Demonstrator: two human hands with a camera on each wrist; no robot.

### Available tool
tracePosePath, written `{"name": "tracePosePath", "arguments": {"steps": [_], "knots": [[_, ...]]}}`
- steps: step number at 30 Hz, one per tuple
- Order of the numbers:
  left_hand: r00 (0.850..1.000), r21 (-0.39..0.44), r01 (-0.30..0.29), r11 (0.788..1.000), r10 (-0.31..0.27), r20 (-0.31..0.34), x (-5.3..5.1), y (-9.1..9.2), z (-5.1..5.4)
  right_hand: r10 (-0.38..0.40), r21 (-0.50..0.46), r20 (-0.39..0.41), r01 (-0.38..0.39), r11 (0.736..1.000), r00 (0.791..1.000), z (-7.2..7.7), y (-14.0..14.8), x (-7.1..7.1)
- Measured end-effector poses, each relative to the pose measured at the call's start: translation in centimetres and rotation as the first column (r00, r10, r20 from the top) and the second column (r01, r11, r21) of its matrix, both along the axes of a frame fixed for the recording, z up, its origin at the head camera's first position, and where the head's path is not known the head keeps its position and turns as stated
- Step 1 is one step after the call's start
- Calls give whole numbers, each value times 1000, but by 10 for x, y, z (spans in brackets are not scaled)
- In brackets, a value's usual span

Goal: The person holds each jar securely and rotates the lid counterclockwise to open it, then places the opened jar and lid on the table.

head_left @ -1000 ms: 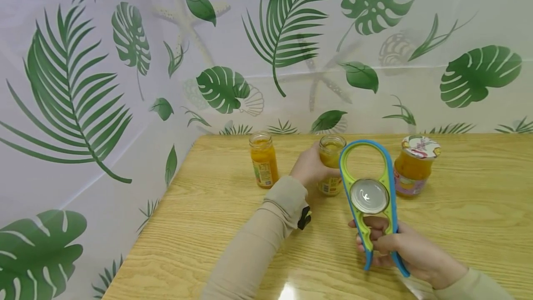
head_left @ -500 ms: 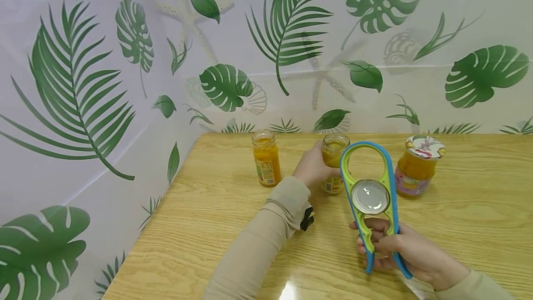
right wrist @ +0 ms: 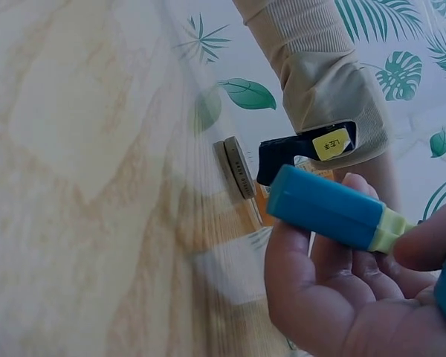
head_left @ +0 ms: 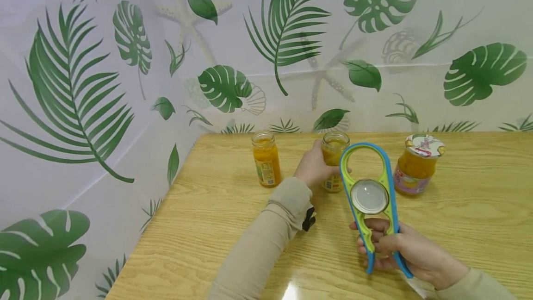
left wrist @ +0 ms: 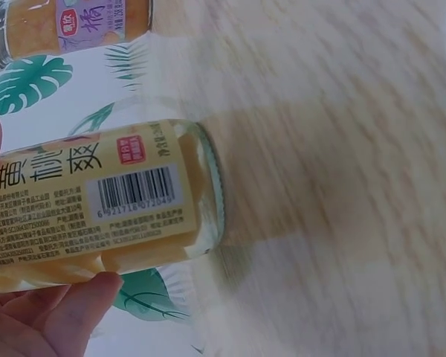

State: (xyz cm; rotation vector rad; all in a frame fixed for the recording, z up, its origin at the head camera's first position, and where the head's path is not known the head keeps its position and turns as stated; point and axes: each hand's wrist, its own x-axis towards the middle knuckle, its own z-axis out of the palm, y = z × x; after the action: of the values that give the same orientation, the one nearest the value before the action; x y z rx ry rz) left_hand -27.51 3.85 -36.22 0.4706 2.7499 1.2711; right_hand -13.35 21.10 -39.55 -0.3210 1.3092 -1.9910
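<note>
Glass jar (left wrist: 119, 212) gripped by left hand (head_left: 315, 166); right hand (head_left: 410, 250) clamped on looped opener (head_left: 386, 180), round metallic lid (head_left: 369, 196) inside.

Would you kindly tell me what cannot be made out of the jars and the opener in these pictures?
Head view: the lower right side of the middle jar, hidden behind the opener.
Head view: the fine print on the left jar, too small to read.
Left wrist view: the middle jar's mouth, cut off by the left edge.
Right wrist view: the opener's loops, beyond the right edge.
</note>
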Motion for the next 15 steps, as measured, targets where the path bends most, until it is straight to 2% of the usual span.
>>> {"name": "tracePosePath", "arguments": {"steps": [4, 8, 12, 15], "knots": [[999, -6, 33, 999, -33, 11, 2, -5, 2, 6, -30, 1, -6, 1000, 1000, -2, 1, 1], [998, -49, 65, 997, -64, 26, 8, -19, 7, 5, -26, -11, -5, 1000, 1000, -2, 0, 1], [996, -74, 93, 993, -92, 20, 21, -39, 16, 20, -44, 3, -20, 999, 1000, -2, -2, 1], [993, -112, 115, 987, -117, -11, 31, -53, 21, 27, -62, 18, -26, 998, 999, -4, -3, 2]]}}
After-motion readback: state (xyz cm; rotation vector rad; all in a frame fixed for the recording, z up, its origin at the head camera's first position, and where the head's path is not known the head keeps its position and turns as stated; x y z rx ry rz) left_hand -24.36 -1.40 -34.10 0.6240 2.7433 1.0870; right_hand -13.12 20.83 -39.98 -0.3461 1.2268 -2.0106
